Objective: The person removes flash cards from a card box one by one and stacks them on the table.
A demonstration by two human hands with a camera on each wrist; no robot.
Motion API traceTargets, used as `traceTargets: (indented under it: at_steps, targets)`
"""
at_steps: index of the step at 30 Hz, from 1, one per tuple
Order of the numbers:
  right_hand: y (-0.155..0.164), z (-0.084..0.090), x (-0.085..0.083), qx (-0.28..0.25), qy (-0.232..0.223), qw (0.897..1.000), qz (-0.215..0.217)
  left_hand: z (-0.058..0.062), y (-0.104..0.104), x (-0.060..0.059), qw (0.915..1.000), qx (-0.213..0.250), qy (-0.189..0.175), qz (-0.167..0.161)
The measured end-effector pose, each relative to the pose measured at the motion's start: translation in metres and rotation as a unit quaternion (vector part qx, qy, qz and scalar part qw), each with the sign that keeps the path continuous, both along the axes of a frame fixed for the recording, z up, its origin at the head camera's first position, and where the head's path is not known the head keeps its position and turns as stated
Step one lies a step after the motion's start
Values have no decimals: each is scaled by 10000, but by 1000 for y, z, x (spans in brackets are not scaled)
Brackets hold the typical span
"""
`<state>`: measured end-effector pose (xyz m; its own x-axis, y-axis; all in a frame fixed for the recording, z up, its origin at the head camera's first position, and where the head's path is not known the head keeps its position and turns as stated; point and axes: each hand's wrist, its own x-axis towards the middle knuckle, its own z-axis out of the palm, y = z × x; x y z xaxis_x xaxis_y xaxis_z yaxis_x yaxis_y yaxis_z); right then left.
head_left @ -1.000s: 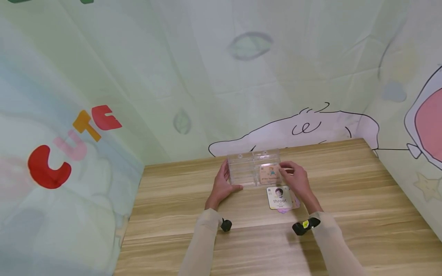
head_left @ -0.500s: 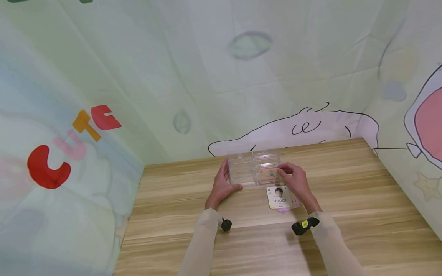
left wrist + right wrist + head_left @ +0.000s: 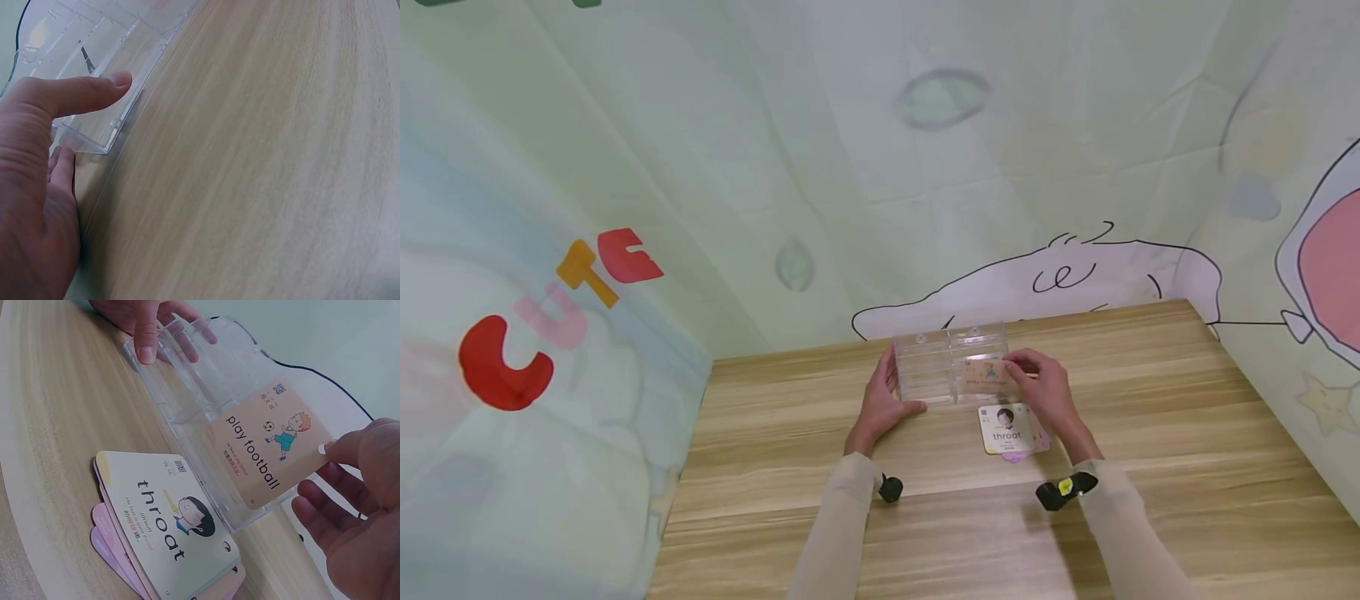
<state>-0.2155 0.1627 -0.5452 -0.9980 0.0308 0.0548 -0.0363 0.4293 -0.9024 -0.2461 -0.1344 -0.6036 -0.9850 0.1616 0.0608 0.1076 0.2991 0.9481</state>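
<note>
A clear plastic card holder point(image 3: 925, 360) with stepped slots in two columns stands near the back edge of the table. My left hand point(image 3: 882, 408) holds its left end, thumb point(image 3: 94, 94) across the front and the other fingers along the side. At the right column, my right hand point(image 3: 1047, 396) pinches the right edge of a "play football" flash card point(image 3: 269, 447) between thumb and fingers. That card leans over the front slot, its printed side towards me. Just in front of the holder lies a stack of flash cards with a "throat" card point(image 3: 165, 519) on top.
Pink and purple cards point(image 3: 109, 534) stick out from under the stack. The wooden table point(image 3: 955, 533) meets a printed cloth backdrop point(image 3: 820, 208) right behind the holder, and more cloth hangs at the left and right.
In my right hand, the "play football" card first tipped and dipped, then rose slightly and shifted a little left. My left hand and the holder have stayed put.
</note>
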Motion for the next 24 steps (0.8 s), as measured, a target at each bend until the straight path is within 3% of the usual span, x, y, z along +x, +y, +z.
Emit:
traceTargets:
  at_steps: [24]
  targets:
    - [19,1,4,-281,-6,9994,-210,2,3,1,10000,12,-21,91]
